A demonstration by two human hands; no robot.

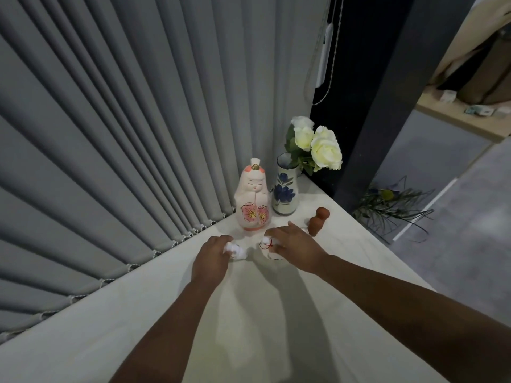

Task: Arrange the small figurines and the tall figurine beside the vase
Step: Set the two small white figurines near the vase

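Note:
A tall pink-and-white doll figurine [253, 197] stands upright at the far corner of the white table [249, 313], touching the left side of a white vase [284, 186] painted with blue flowers and holding white roses. In front of the doll, my left hand [211, 257] grips a small white figurine [237, 250]. My right hand [293, 248] covers another small white figurine [267, 248] with red markings. Both small figurines rest on or just above the tabletop. A brown gourd-shaped figurine [318, 221] stands right of my right hand.
Grey vertical blinds [124, 134] run along the table's left edge. A dark pillar [387, 106] rises behind the vase. The table's right edge drops to a grey floor with a green plant [392, 205] below.

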